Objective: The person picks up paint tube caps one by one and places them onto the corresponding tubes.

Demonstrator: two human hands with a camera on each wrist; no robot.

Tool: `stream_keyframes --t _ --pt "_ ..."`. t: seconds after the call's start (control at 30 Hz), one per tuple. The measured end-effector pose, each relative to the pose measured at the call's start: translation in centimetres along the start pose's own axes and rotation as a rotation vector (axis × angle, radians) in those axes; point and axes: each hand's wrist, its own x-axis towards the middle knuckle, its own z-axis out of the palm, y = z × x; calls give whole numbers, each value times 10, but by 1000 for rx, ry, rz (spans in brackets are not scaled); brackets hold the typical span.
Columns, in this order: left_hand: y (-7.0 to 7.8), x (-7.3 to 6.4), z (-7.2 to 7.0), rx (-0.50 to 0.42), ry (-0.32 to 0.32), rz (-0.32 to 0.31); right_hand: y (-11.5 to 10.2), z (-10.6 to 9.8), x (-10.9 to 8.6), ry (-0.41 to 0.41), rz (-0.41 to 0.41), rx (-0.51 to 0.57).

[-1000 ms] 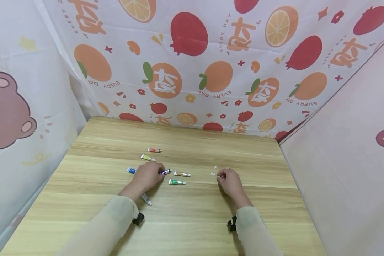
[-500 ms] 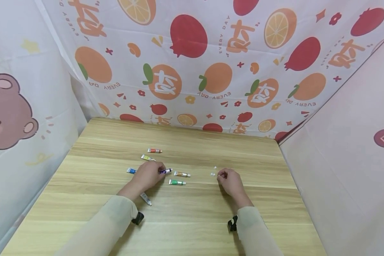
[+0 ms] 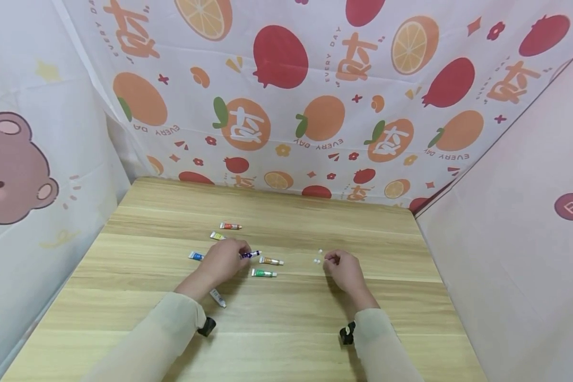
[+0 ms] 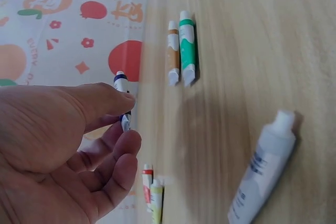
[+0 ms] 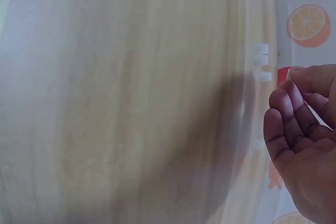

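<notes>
In the head view, my left hand (image 3: 223,260) pinches a paint tube with dark purple bands (image 3: 250,254) between thumb and fingers. The left wrist view shows this small tube (image 4: 121,83) with its white capped end beyond the thumb. Right of it on the table lie an orange-brown paint tube (image 3: 271,261) and a green paint tube (image 3: 264,273). My right hand (image 3: 345,270) is farther right, thumb and index finger pinching a tiny white piece (image 5: 289,75), mostly hidden by the fingertips. Several small white pieces (image 3: 317,261) lie just left of that hand.
Behind the left hand lie a red tube (image 3: 231,226) and a yellow tube (image 3: 217,235). A blue tube (image 3: 196,255) is left of it, and a grey-white tube (image 3: 217,298) nearer the front. A fruit-print cloth (image 3: 286,122) hangs along the wooden table's (image 3: 286,339) back edge.
My left hand has shifted slightly right with the purple-banded tube, which now points a little more upward. The right hand stays nearly in place.
</notes>
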Motion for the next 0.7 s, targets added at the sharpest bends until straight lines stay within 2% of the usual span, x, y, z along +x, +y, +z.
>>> stream_keyframes --t 0.2,0.33,0.5,0.7 --pt "9 1 -5 -9 20 40 -11 -3 -2 -3 0 53" --pt "15 2 -6 -30 17 59 -20 -6 -5 16 -32 56" --pt "21 1 -6 -34 4 49 -32 -9 -8 49 -79 59" --pt "31 1 -10 -49 26 58 -47 -13 -10 79 -111 107"
